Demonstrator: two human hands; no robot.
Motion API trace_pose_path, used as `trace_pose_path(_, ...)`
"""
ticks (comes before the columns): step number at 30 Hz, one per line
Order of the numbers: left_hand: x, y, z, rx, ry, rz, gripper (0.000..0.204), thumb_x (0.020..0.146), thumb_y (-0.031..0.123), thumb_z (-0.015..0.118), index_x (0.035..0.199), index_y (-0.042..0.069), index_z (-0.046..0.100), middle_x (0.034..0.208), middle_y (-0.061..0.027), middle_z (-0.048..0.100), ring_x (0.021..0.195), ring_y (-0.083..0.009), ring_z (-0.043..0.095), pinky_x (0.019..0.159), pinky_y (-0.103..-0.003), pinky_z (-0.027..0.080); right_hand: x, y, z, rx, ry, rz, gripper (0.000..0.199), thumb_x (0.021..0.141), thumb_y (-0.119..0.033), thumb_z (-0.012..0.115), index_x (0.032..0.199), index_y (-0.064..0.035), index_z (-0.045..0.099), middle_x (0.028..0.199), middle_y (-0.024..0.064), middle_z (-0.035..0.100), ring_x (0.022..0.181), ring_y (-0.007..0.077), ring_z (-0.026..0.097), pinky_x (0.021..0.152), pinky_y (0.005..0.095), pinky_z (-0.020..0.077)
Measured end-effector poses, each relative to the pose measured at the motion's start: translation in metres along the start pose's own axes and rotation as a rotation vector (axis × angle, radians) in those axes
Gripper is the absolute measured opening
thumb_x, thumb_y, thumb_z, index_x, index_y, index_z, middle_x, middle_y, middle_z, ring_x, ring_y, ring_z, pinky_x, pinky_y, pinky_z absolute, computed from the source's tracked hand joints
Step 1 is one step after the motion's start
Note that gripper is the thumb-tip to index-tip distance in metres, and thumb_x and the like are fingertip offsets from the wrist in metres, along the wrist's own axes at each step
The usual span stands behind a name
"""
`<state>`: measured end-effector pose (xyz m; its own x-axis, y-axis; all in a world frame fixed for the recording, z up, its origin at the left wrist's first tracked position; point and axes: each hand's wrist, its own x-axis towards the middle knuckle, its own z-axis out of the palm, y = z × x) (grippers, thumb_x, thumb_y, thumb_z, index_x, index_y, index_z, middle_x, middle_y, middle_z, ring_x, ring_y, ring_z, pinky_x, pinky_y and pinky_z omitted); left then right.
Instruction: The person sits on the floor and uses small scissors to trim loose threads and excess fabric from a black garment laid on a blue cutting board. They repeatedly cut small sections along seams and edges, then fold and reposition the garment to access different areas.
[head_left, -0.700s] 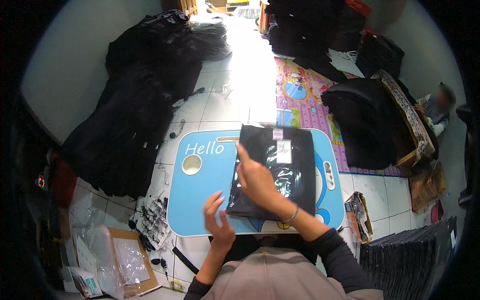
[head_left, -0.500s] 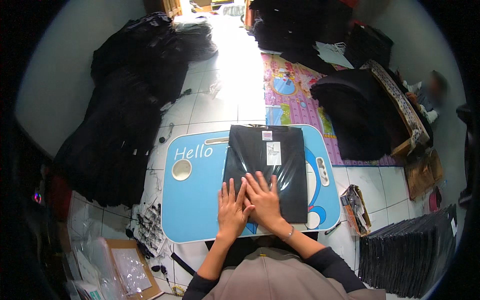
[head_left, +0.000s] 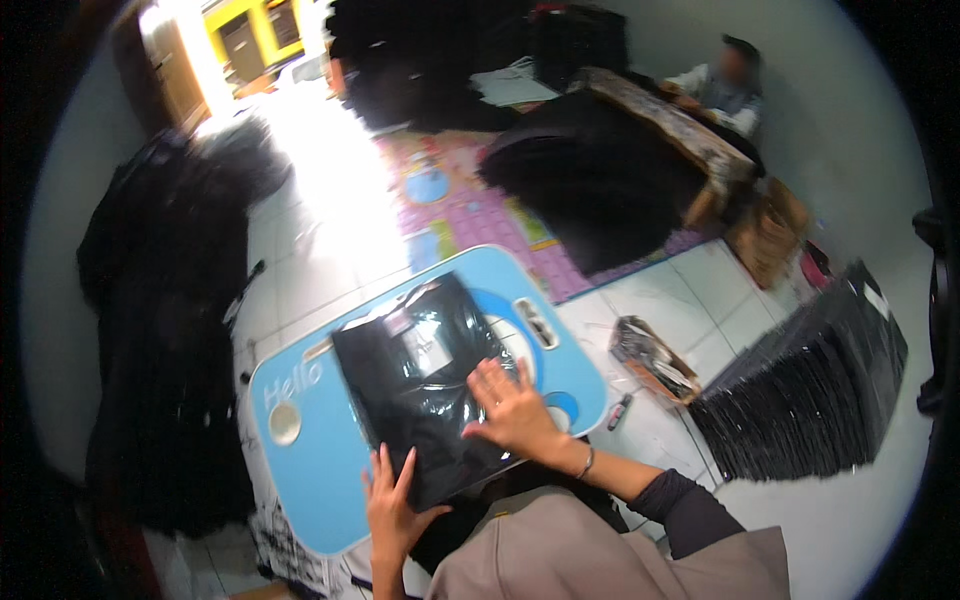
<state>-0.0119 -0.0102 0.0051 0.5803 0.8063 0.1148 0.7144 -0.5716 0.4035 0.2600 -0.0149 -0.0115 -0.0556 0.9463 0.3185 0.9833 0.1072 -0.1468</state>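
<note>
A flat black package (head_left: 405,400) in shiny clear plastic lies tilted on a small blue folding table (head_left: 310,470), its lower end reaching the near edge. On its upper part are a white card and a small label. My left hand (head_left: 393,510) is at the package's lower left corner, fingers stretched out and thumb apart. Flat on the package's right side rests my right hand (head_left: 515,415), fingers extended, with a bracelet on that wrist. Neither hand is closed round anything.
Right of the table are an open box of small items (head_left: 655,360), a marker-like object (head_left: 620,411) and a long stack of black packages (head_left: 800,390). Dark cloth heaps (head_left: 170,350) line the left. Another person (head_left: 725,90) sits at a low table at the far right.
The view has turned to the right. My hands, which were side by side on the package's middle, have parted: left to its lower left corner, right to its right side.
</note>
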Motion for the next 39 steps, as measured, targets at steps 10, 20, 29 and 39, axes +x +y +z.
trace_pose_path(10,-0.017,-0.06,-0.048,-0.11,0.34,-0.166,0.021,0.079,0.009,0.065,0.097,0.001,0.072,0.094,-0.0174,0.07,0.088,-0.037,0.063,0.091,-0.049,0.045,0.001,-0.053,-0.016,0.551,-0.243,-0.124,0.064,0.081,-0.063,0.055,0.103,-0.0034,0.061,0.103,0.0127,0.057,0.099,0.026,0.055,0.094,0.048,0.0426)
trace_pose_path(20,-0.022,0.02,0.022,0.122,0.244,0.06,0.088,0.07,0.048,0.078,0.139,0.002,0.047,0.141,-0.0197,0.047,0.132,-0.037,0.043,0.112,-0.058,0.023,0.039,-0.046,0.008,0.086,-0.054,-0.036,0.077,0.079,-0.065,0.058,0.119,0.0005,0.061,0.106,0.0192,0.063,0.101,0.0337,0.058,0.086,0.0503,0.0457)
trace_pose_path(29,-0.039,0.011,-0.047,-0.203,0.582,0.346,0.017,0.075,-0.005,0.066,0.091,-0.002,0.071,0.09,-0.0143,0.07,0.085,-0.0307,0.066,0.08,-0.041,0.052,0.017,-0.042,-0.028,0.602,0.032,-0.67,0.073,0.061,-0.023,0.085,0.129,-0.0227,0.056,0.133,0.0007,0.056,0.132,0.0252,0.045,0.111,0.0677,0.019)
trace_pose_path(39,-0.009,0.05,-0.062,-0.467,0.967,0.223,0.023,0.092,0.011,0.065,0.102,-0.01,0.061,0.098,-0.0216,0.064,0.079,-0.0284,0.065,0.072,-0.037,0.056,-0.042,0.067,-0.238,0.465,0.314,-0.015,0.035,0.079,-0.006,0.07,0.111,-0.0198,0.07,0.094,0.0069,0.072,0.082,0.0215,0.07,0.07,0.0325,0.0529)
